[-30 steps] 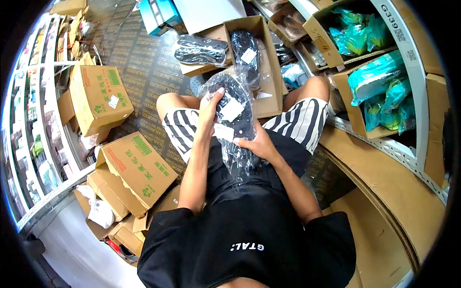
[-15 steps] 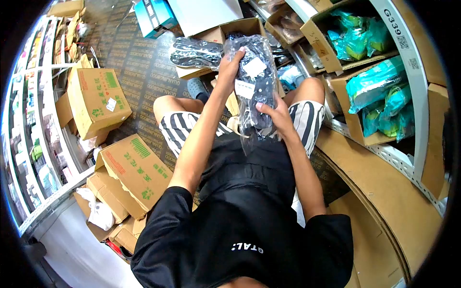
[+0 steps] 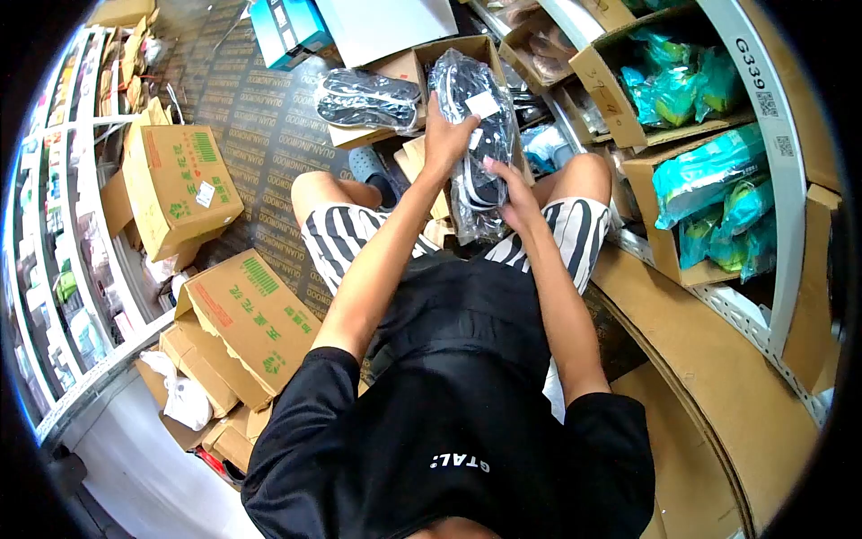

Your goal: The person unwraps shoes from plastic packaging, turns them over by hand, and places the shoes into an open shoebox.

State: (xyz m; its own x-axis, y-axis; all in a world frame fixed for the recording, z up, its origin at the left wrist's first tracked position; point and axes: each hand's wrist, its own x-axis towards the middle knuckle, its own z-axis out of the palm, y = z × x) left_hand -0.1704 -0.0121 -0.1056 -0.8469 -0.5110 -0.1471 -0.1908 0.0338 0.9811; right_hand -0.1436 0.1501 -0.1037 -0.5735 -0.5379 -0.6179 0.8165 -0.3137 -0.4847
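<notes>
Both of my hands hold a bagged pair of black slippers [image 3: 485, 162] in clear plastic, with a white label near its top. My left hand [image 3: 449, 135] grips the left side, its thumb across the front. Lower down, my right hand [image 3: 518, 196] closes on the right edge with the thumb on top. Another black pair in clear plastic [image 3: 368, 99] lies just left of my left hand, on a cardboard box. Behind the held bag stands an open carton [image 3: 409, 63], its contents mostly hidden.
On the right, a shelf rack [image 3: 777, 189] holds open cartons with teal-bagged goods [image 3: 709, 175]. Brown cartons [image 3: 184, 184] stand at the left beside a stocked shelf [image 3: 76, 242]. A blue box [image 3: 287, 31] and a white panel [image 3: 386, 27] are at the far side.
The slipper bag has turned over or tilted, so white-edged soles now show. My left hand has slid lower on it, and my right hand has shifted slightly.
</notes>
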